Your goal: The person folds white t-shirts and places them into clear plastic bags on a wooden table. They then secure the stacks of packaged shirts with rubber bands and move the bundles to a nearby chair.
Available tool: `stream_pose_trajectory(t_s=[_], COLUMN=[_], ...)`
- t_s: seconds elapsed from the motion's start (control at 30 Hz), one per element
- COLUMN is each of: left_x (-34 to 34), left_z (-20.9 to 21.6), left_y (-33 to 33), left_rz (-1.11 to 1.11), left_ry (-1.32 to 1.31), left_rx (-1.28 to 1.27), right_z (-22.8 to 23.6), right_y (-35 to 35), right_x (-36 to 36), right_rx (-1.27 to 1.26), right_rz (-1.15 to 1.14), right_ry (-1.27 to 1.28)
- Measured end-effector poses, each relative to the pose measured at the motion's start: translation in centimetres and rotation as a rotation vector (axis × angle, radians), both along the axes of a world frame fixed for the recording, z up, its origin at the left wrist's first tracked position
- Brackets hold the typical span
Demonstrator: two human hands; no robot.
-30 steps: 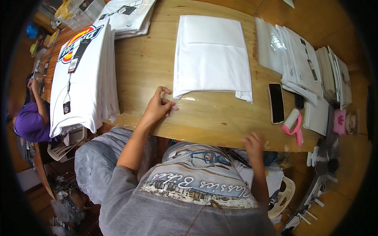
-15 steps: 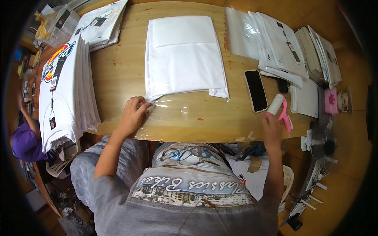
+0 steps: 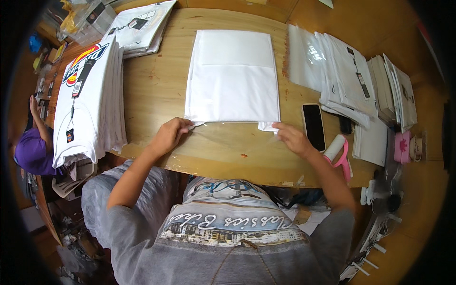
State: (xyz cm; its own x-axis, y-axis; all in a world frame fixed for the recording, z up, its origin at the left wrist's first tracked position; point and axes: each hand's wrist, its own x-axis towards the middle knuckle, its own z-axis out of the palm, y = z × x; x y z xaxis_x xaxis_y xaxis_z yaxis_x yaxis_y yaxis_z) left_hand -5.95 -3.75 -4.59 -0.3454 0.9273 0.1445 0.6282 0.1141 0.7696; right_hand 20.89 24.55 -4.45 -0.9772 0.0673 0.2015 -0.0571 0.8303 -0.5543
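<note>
A folded white garment (image 3: 232, 88) lies flat on the table in front of me, with a clear plastic bag (image 3: 213, 142) around it whose loose mouth spreads toward my body. At the near left corner, my left hand (image 3: 167, 137) is closed in a pinch on the bag's edge. My right hand (image 3: 295, 139) pinches at the near right corner, beside a small white flap of cloth (image 3: 266, 126) that sticks out. How much cloth is caught with the plastic in either pinch is hidden by the fingers.
Tagged white T-shirts (image 3: 88, 107) are stacked at the left, with bagged ones (image 3: 142, 28) behind. Right of the garment lie clear bags (image 3: 301, 61), more bagged shirts (image 3: 349, 78), a phone (image 3: 313, 128) and a pink-handled lint roller (image 3: 345, 166). A person in a purple cap (image 3: 35, 152) is far left.
My right hand has left the lint roller, which now lies on the table, and has moved left to the near right corner. My left hand keeps its pinch at the left corner.
</note>
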Motion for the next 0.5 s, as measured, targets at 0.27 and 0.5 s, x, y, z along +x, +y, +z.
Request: stream_pose_trajectory(t_s=[0.27, 0.5], left_x=[-0.1, -0.9], left_z=[-0.9, -1.2], left_y=[3.6, 5.9], left_rz=[0.548, 0.607], left_ry=[-0.104, 0.469], left_rx=[0.008, -0.349], right_z=[0.2, -0.9], right_y=[-0.9, 0.3], right_x=[-4.7, -8.0], right_rx=[-0.574, 0.117], right_rz=[-0.821, -0.829], right_ry=[0.037, -0.141])
